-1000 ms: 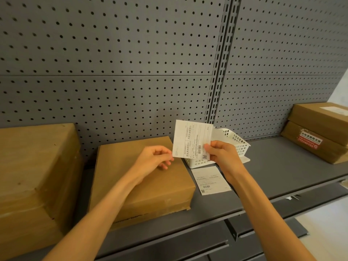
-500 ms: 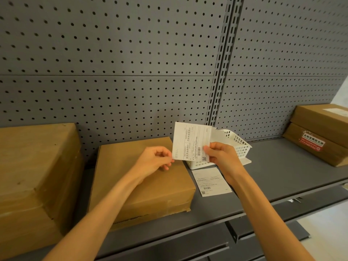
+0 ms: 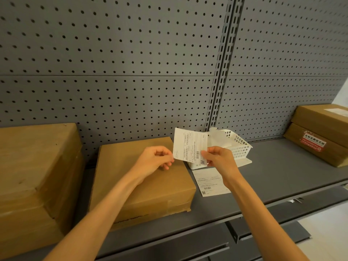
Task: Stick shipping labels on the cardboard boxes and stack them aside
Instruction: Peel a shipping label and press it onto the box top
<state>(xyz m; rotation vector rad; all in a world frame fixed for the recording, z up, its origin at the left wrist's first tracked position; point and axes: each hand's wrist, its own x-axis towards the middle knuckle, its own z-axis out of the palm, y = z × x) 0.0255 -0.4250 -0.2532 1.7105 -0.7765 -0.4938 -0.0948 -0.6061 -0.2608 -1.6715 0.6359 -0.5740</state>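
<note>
Progress, judged from how things lie: partway. Two boxes [image 3: 323,134] are stacked at far right of the shelf [image 3: 282,172]. The top one shows a white label on its lid and the lower one has a red sticker on its side; these look like the done pile. The mid box [image 3: 139,176] lies flat on the shelf in front of the person, top bare, no label yet. At left a bigger pile of boxes [image 3: 35,178] also shows no label on the faces in view, so prob. still to do. Can't tell how many are in that pile.

Step in hand: label [image 3: 190,146] is held up in the air above the shelf, just right of the mid box's back corner and in front of the basket. Right hand [image 3: 220,159] pinches it at the lower right edge, near the barcode and QR. Left hand [image 3: 154,159] has curled fingers and its fingertips meet the label's lower left corner. It looks like it's pinching there, maybe starting to peel the backing, but I can't tell whether any is off yet. Left to do for this one: peel, press onto the mid box, move the box to the right stack.

Containers: a white slotted basket [image 3: 239,146] sits on the shelf against the pegboard [image 3: 131,72], with white paper sheets sticking up out of it, prob. more labels or backing; can't tell which. A 2nd label [image 3: 209,182] lies flat on the shelf just in front of the basket, beside the mid box, printed side up.
</note>
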